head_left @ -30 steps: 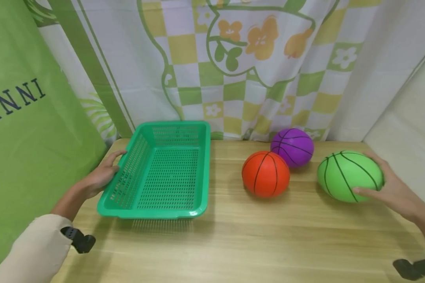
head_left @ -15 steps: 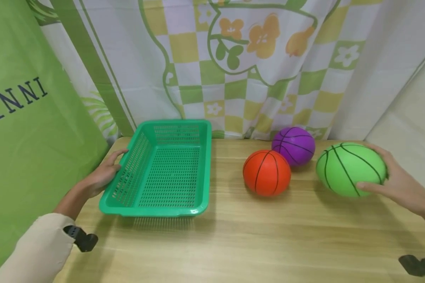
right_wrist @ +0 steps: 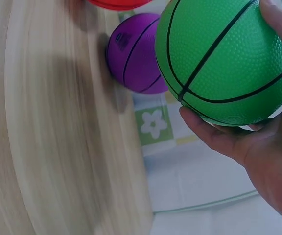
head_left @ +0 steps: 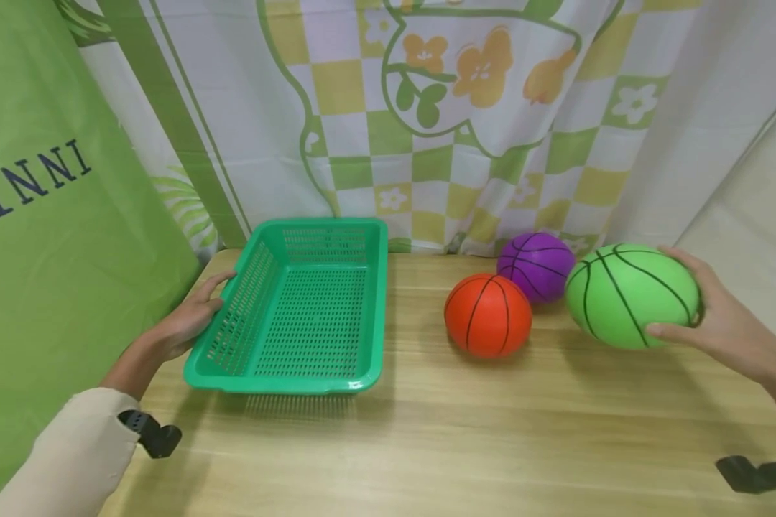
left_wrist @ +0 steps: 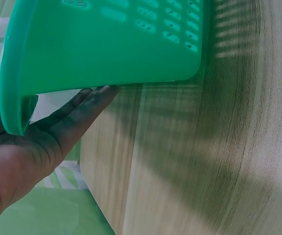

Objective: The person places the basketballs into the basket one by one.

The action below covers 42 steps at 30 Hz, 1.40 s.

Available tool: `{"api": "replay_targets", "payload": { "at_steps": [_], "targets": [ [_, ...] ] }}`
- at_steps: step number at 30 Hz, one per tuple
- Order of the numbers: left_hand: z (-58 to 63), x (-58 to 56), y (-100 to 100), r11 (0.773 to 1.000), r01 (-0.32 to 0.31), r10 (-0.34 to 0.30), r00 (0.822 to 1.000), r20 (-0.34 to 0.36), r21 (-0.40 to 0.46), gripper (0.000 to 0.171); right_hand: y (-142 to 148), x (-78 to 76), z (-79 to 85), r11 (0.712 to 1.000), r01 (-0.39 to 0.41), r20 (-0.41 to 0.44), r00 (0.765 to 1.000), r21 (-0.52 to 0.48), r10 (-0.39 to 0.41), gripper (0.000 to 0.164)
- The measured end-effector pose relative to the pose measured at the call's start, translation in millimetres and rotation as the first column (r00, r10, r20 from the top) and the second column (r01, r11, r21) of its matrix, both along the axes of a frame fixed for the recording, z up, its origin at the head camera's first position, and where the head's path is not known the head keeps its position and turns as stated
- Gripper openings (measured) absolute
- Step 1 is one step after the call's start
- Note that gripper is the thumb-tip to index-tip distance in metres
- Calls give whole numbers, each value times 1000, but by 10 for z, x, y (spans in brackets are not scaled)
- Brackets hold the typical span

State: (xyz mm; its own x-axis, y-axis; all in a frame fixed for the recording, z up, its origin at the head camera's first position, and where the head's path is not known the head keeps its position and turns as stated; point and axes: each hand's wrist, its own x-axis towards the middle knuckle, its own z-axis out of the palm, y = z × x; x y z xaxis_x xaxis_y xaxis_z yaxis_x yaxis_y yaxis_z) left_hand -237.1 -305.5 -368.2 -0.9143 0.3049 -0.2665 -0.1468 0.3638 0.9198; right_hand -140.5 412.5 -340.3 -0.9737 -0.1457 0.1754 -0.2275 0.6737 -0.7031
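Head view: at three o'clock, the right hand [head_left: 721, 327] grips the green toy basketball [head_left: 627, 298] by its right side, thumb on the near face, and the right wrist view shows the ball clear of the wooden table [head_left: 465, 445]. At nine o'clock from it, the left hand [head_left: 190, 316] holds the left rim of the perforated green plastic basket [head_left: 278, 384], fingers reaching below that rim along the outer wall. Between ball and basket, the red toy basketball [head_left: 488, 316] sits with the purple toy basketball [head_left: 535, 267] at its one o'clock; whether they touch I cannot tell. The step in hand looks like a one-handed carry. Any next move towards nine o'clock would call for height over both resting balls, a firm one-sided grip and a steadied basket.
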Motion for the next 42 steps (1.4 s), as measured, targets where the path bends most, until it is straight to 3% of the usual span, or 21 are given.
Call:
{"api": "replay_targets", "payload": {
  "at_steps": [10,19,31,36,42],
  "targets": [
    [-39,3,-63,995,5,-9,999,35,96,58,-148,7,122,1000,-4,-48,999,-1,4,121],
    [-57,-21,-85,992,-1,-6,998,56,129,58,-369,18,193,1000,-3,-105,994,-27,1,118],
    [-39,-15,-41,992,-28,21,998,54,124,57,-711,-48,286,991,-109,-162,982,-81,95,123],
    [-26,10,-28,995,-37,34,999,35,90,56,-857,-94,324,994,-105,-194,976,-36,96,123],
    [-32,30,-28,994,-46,43,998,39,99,54,-1093,-125,350,977,-189,-152,973,-96,174,120]
  ]
}}
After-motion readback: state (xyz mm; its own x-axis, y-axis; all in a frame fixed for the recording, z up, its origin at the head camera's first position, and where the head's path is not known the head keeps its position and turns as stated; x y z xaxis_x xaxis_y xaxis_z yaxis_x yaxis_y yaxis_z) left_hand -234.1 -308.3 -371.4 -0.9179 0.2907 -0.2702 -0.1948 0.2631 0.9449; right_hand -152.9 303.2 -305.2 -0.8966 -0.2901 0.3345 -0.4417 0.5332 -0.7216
